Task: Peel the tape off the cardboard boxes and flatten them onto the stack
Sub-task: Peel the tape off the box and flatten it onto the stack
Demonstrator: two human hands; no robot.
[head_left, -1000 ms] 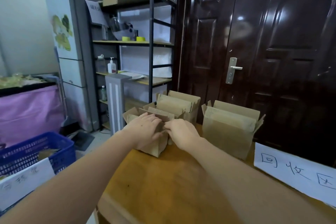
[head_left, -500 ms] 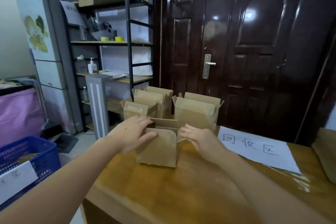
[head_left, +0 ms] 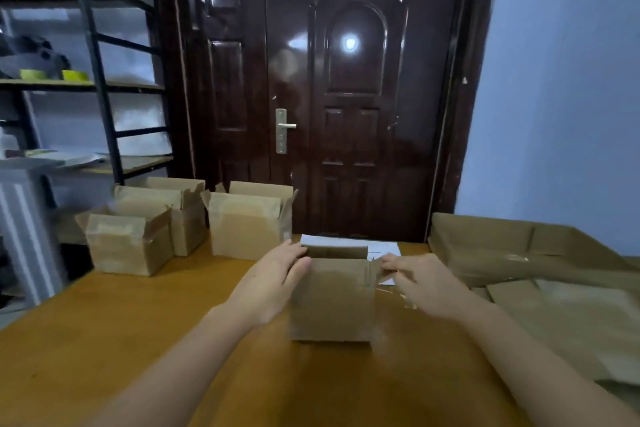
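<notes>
While the small cardboard box [head_left: 332, 298] stands upright near the middle of the tabletop [head_left: 121, 340], the person steadies it from both sides. The left hand [head_left: 273, 282] rests against the left wall with fingers fairly straight, the grip holding nothing closed. The right hand [head_left: 419, 282] pinches at the upper right corner, apparently on a flap or tape end; motion blur there prevents telling which.

To do this step well, keep the left palm flat against the wall so the box does not slide. Draw the tape back low along the seam, not upward, to avoid tearing the board. Once the seam is free, press opposite corners together and lay the box flat.

The stack of flattened cardboard [head_left: 554, 288] lies along the right edge of the tabletop. Three open boxes [head_left: 242, 229] stand toward the far left corner. A white sheet [head_left: 381, 248] lies at the far edge behind the box. A dark door [head_left: 346, 97] and metal shelving [head_left: 104, 87] stand beyond.
</notes>
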